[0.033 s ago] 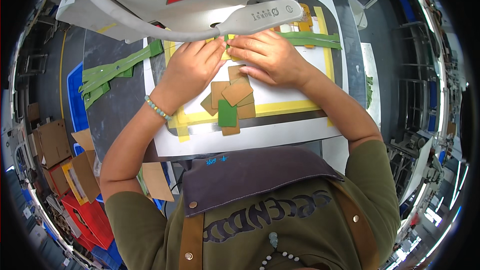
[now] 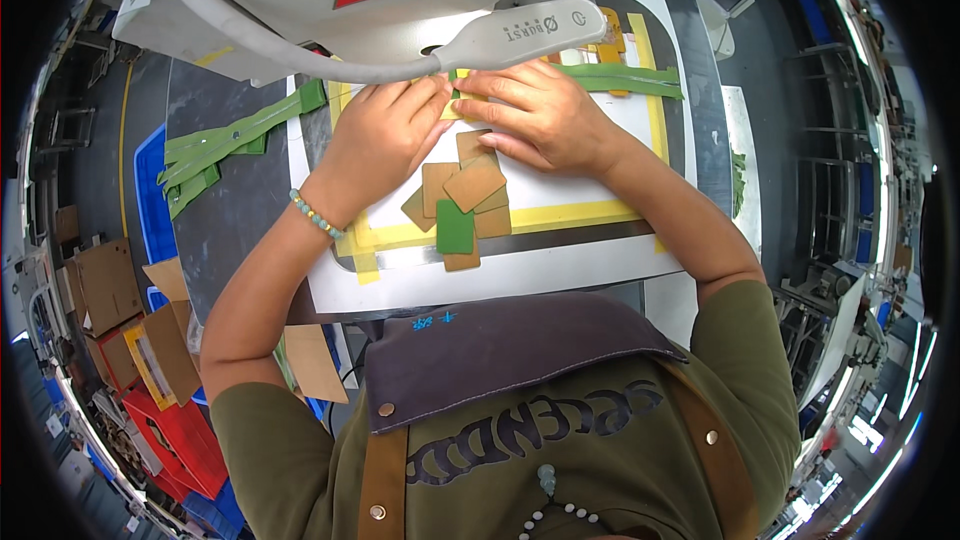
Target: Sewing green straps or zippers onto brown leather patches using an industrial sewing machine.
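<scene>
Fingers bent and close together, my left hand [image 2: 385, 135] has its fingertips at a small green piece [image 2: 452, 76] under the sewing machine head. From the other side my right hand [image 2: 545, 115] meets it, fingers pressed together, thumb lower down. The piece appears to belong to a green strip [image 2: 630, 80] that comes out on the right; the hands and a grey lamp hide its middle. Just below the hands lies an overlapping pile of tan rounded patches [image 2: 475, 185], with a green patch [image 2: 455, 227] on top at the near end.
The grey machine head [image 2: 390, 5] and the lamp [image 2: 530, 35] hang close above my fingers. Yellow tape [image 2: 570, 217] borders the white work surface. More green strips [image 2: 230, 145] lie at left. Beside the table are a blue bin [image 2: 150, 195] and cardboard boxes [image 2: 105, 285].
</scene>
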